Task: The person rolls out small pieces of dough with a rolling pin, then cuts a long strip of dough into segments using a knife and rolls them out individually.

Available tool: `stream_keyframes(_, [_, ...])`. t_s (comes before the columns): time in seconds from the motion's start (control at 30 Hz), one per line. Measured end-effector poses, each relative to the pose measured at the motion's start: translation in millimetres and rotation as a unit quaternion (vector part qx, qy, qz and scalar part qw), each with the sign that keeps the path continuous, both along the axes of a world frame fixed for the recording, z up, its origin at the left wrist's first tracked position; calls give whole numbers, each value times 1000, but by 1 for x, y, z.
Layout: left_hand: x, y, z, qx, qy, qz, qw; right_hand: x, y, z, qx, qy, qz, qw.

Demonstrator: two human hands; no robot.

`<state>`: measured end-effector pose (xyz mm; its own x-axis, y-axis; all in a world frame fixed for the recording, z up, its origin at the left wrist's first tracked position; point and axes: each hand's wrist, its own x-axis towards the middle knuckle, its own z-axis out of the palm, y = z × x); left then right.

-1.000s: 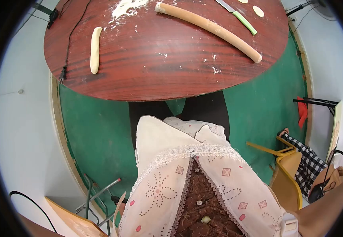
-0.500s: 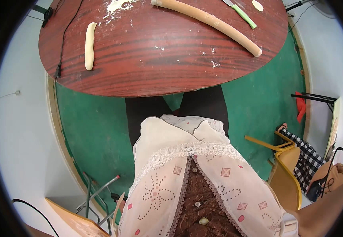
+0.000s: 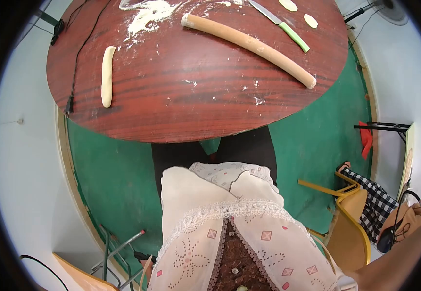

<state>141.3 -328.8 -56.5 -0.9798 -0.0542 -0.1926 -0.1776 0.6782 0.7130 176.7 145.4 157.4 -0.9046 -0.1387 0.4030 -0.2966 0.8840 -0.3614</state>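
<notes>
Neither my left hand nor my right hand shows here, so I cannot tell whether they are released or clenched. Only my right forearm [image 3: 400, 262] comes into view, low at the right edge, well below the desk [image 3: 196, 102] and touching nothing on it.

The dough roll [image 3: 107, 76] lies on the left part of the round wooden desk, lengthwise away from me, with a black cable [image 3: 77, 63] just beside it on its left. The rolling pin [image 3: 248, 42] lies aslant across the far middle, well apart from the dough roll, its nearer end pointing to the right rim. Beyond it a knife [image 3: 280, 25] with a green handle lies nearly parallel, and two dough slices [image 3: 311, 21] sit near the knife. Flour [image 3: 147, 17] is scattered at the far left.

My pale patterned blouse [image 3: 205, 228] fills the lower middle, above a green mat [image 3: 118, 169]. A yellow chair [image 3: 353, 230] stands to my right.
</notes>
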Motion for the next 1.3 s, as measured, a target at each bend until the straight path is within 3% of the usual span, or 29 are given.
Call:
stream_keyframes(0.5, [-31, 15, -8, -12, 38, 4, 999, -13, 35, -8, 16, 7, -44, 999])
stream_keyframes(0.73, [-50, 11, 12, -6, 81, 33, 996, -20, 41, -10, 30, 12, -69, 997])
stream_keyframes(0.87, [-76, 11, 59, 0, 204, 16, 979, -22, 50, -2, 37, 40, -69, 996])
stream_keyframes(0.93, [-92, 5, 117, 9, 311, -2, 950, -17, 53, 4, 38, 58, -71, 995])
stream_keyframes(1.03, [-112, 3, 211, 73, 475, -47, 875, -4, 62, 33, 42, 114, -69, 990])
stream_keyframes(1.13, [-119, 10, 275, 168, 616, -63, 767, 25, 76, 65, 16, 297, -108, 949])
stream_keyframes(1.17, [-123, 17, 288, 203, 646, -67, 733, 30, 81, 67, -13, 358, -148, 922])
stream_keyframes(1.23, [-137, 33, 281, 259, 641, -43, 721, 28, 89, 54, -103, 432, -266, 856])
stream_keyframes(1.27, [-148, 44, 265, 283, 618, -27, 733, 17, 91, 41, -149, 435, -320, 828])
stream_keyframes(1.3, [-161, 58, 241, 280, 547, -10, 789, -1, 89, 23, -203, 374, -376, 823])
